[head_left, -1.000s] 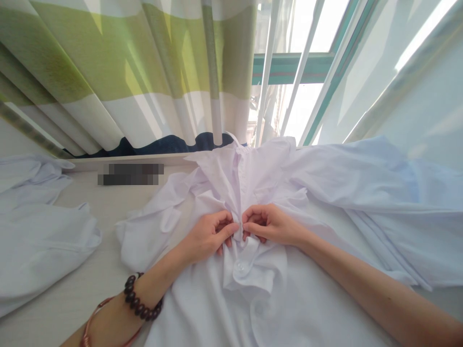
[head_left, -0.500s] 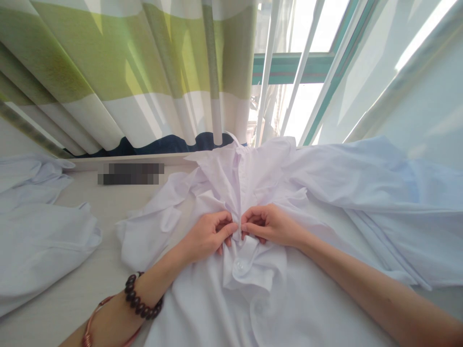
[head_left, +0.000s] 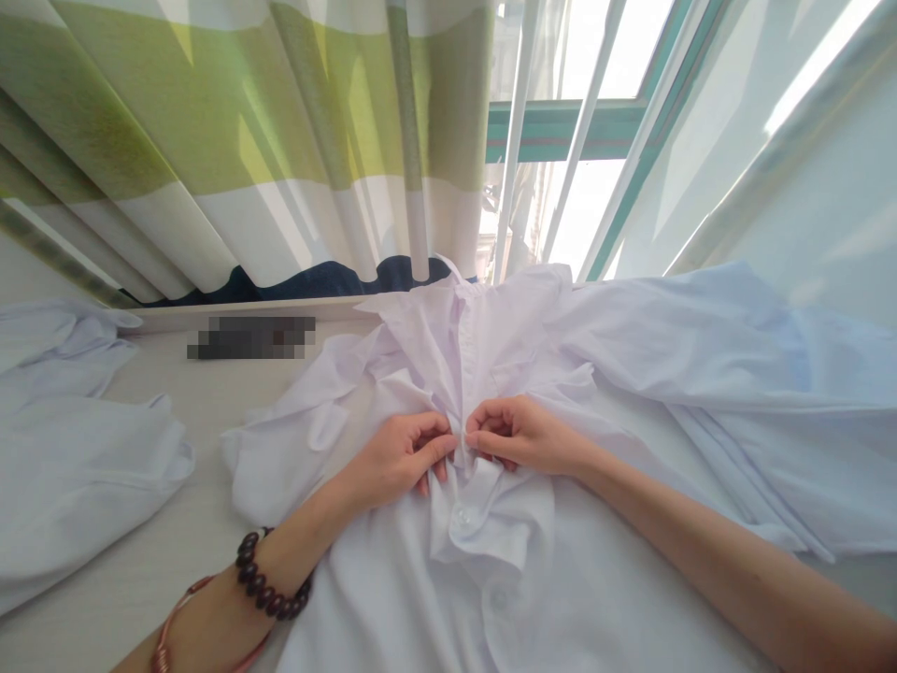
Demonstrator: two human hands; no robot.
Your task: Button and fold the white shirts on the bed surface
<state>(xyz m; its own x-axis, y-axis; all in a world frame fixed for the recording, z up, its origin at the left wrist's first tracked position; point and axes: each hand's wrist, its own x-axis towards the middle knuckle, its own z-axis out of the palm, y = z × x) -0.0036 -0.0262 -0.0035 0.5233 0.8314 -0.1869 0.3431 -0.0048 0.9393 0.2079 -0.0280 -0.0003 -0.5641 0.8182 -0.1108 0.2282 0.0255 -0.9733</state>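
Note:
A white button-up shirt (head_left: 603, 551) lies spread out in front of me, its collar toward the window. My left hand (head_left: 410, 453) pinches the front placket from the left, thumb and fingers closed on the cloth. From the right, my right hand (head_left: 522, 435) pinches the same placket, its fingertips almost meeting those of the left. Whatever sits between the fingertips is too small to make out. Just below the hands, a clear button (head_left: 463, 517) shows on a bunched fold of the shirt front.
More white clothing (head_left: 77, 486) lies at the left on the pale surface (head_left: 189, 533). A blurred-out dark object (head_left: 252, 337) rests near the back edge. Behind hang a green-and-white curtain (head_left: 315, 112) and white window bars (head_left: 515, 140). At the right is a sheer curtain (head_left: 791, 168).
Both hands keep their pinch on the shirt placket, with only a slight shift of the left fingers. The view has moved a little.

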